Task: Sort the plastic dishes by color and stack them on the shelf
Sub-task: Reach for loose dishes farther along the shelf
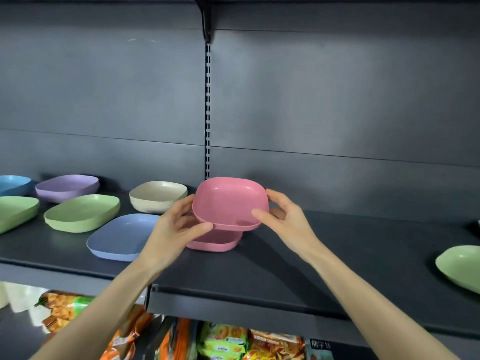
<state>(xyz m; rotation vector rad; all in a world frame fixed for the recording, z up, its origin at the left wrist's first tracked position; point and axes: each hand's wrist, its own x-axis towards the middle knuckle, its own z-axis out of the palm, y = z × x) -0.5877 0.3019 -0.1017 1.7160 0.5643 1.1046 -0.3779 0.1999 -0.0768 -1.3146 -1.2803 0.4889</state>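
Both forearms reach up and forward from the near edge, converging on the pink dish. The left hand grips its left near rim: the thumb lies along the near edge and the fingers curl behind the left side. The right hand grips the right side, thumb on the near right rim and fingers wrapped round the far right corner.

The pink dish is held in the air just above the pink stack, which sits on the shelf near its middle. The dish is hollow side up and tilted, with its far edge raised so that the hollow faces the camera. It is a rounded square, slightly wider from left to right.

Left of the stack lies a blue dish, with a beige stack behind it. Further left are a green dish and a purple dish. Snack packets fill the shelf below.
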